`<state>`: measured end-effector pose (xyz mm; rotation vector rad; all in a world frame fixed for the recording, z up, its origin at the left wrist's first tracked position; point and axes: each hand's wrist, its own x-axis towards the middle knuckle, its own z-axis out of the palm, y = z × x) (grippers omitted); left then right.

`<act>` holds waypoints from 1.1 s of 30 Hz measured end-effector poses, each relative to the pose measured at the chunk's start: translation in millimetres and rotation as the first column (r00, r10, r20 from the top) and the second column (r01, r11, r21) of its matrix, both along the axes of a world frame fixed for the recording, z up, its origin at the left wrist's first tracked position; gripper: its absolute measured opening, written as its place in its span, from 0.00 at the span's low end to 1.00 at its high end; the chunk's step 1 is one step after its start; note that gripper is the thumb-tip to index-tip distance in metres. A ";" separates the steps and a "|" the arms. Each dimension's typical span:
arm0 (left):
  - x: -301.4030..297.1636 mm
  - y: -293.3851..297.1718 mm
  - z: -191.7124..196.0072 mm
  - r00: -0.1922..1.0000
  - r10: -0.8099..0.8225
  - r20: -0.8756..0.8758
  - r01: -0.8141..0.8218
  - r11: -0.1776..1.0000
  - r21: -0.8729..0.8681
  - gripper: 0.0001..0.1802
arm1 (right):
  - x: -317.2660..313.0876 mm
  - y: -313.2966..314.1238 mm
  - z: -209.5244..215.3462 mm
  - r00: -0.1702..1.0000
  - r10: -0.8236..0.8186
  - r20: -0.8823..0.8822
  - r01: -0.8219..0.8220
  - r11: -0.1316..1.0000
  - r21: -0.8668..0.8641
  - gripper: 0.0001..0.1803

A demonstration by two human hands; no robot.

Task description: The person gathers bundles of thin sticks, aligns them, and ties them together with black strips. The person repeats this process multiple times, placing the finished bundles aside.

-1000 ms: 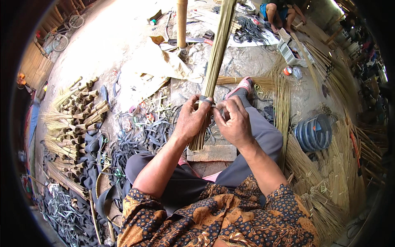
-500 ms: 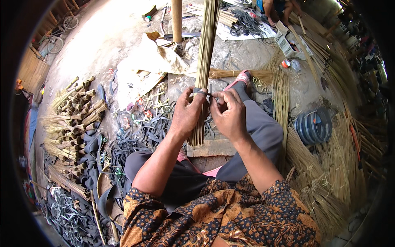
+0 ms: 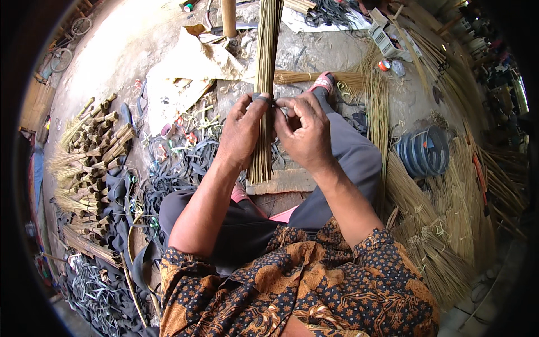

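An upright bundle of thin, straw-coloured sticks (image 3: pixel 268 50) stands between my legs and runs out past the upper edge. My left hand (image 3: pixel 240 132) is closed round it a little above its lower ends, its thumb lying across a dark strip (image 3: pixel 262 97) wrapped about the sticks. Close against the bundle's right side, my right hand (image 3: pixel 307 129) is closed, thumb and forefinger pinched on what looks like the end of that strip. The fingers hide most of the end. Below the bundle lies a wooden board (image 3: pixel 289 181).
Tied bundles of sticks (image 3: pixel 90 163) are piled at the left, beside a heap of dark rubber strips (image 3: pixel 92 292). Loose sticks (image 3: pixel 455 208) and a dark ribbed bucket (image 3: pixel 422 151) are at the right. A wooden post (image 3: pixel 228 18) and white crate (image 3: pixel 387 42) stand farther off.
The whole view has shifted, so the floor things sit higher and more to the left. Both hands keep their places at the bundle, the right fingers still pinched beside it.
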<state>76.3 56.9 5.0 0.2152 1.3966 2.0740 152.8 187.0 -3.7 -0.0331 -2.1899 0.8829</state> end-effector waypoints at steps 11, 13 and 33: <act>3.1 -1.2 0.3 1.000 -0.025 0.016 0.024 1.000 0.009 0.16 | 0.2 4.4 0.9 1.000 0.028 0.012 -0.030 0.989 0.145 0.13; 2.4 -2.3 -0.3 0.998 -0.056 0.026 0.056 0.998 0.002 0.16 | 0.5 6.8 1.5 0.998 0.044 0.032 -0.048 0.989 0.139 0.13; 9.0 -2.9 5.6 0.977 -0.159 -0.145 0.159 0.987 -0.014 0.14 | 7.1 23.3 22.8 0.999 0.030 0.016 -0.034 0.901 0.432 0.14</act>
